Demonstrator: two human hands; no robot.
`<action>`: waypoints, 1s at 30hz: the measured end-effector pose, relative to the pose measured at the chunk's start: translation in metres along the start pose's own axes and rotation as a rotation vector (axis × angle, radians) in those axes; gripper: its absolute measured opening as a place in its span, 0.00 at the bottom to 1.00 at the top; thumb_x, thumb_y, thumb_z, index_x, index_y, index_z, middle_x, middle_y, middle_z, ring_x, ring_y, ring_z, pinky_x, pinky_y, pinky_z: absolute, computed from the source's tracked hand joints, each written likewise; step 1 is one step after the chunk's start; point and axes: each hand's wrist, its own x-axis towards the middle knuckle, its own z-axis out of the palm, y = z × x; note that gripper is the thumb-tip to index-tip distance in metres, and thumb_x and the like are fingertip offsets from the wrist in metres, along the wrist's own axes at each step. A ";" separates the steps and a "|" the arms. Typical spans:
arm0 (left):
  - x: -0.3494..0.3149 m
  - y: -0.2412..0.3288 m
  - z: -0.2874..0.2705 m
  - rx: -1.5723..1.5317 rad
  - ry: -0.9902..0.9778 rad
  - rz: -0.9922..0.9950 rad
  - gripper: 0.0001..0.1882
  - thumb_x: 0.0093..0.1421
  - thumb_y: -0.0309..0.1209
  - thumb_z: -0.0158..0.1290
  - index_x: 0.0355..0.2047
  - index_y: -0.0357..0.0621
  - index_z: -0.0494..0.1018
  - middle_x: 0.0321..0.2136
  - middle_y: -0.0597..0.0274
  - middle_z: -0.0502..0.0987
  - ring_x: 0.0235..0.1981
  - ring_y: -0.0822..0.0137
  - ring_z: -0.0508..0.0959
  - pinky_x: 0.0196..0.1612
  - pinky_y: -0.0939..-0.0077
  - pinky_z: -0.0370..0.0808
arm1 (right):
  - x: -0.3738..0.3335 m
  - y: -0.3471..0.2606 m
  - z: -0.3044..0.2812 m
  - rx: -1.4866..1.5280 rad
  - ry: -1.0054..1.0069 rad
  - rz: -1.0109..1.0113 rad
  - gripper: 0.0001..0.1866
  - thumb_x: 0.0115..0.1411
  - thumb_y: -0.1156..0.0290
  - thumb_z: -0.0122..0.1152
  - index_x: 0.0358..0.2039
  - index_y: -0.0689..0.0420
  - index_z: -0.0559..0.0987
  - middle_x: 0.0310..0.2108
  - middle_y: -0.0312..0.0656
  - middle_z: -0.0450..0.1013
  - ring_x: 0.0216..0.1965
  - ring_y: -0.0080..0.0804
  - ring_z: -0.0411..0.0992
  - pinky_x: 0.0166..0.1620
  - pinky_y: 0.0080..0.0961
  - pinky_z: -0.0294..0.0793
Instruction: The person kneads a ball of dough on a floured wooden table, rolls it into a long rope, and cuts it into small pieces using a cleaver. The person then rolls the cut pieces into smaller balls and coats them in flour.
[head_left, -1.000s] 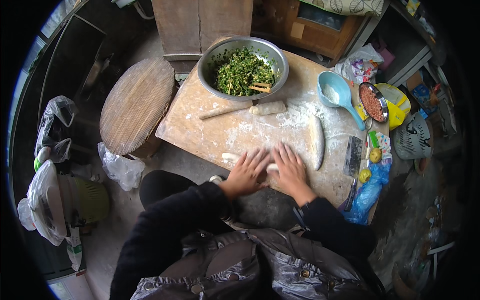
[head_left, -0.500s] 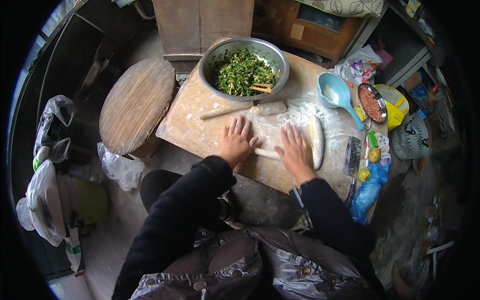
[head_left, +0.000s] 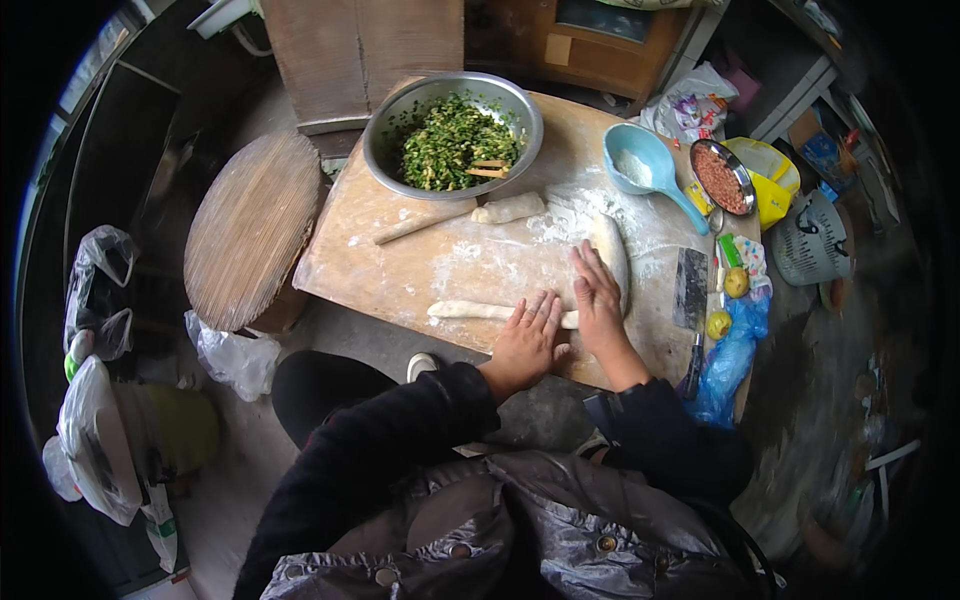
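Note:
A thin rope of dough (head_left: 468, 310) lies near the front edge of the floured wooden board (head_left: 350, 245). My left hand (head_left: 530, 345) rests on its right part with the fingers stretched out. Beside it, my right hand (head_left: 600, 315) is tilted on its side, fingers straight, next to the rope's right end. A thicker dough roll (head_left: 612, 255) lies just past my right hand, which covers part of it. Farther back are a rolling pin (head_left: 425, 222) and a short lump of dough (head_left: 508, 208).
A steel bowl of chopped greens (head_left: 455, 145) with chopsticks stands at the back. On the right are a blue ladle with flour (head_left: 640, 170), a dish of minced meat (head_left: 722, 178), a cleaver (head_left: 690, 290) and a blue plastic bag (head_left: 730, 365). A round wooden lid (head_left: 250, 230) stands left.
My left hand has slid right along the dough rope, baring its left part. My right hand has turned onto its side, and the two hands are closer together. The view has shifted slightly.

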 end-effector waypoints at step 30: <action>0.112 -0.022 -0.038 0.204 -0.016 -0.217 0.50 0.63 0.67 0.32 0.71 0.39 0.43 0.72 0.48 0.41 0.73 0.54 0.43 0.70 0.47 0.40 | 0.014 0.114 -0.050 0.949 0.088 0.941 0.24 0.59 0.77 0.58 0.58 0.64 0.69 0.49 0.49 0.75 0.46 0.38 0.75 0.48 0.32 0.75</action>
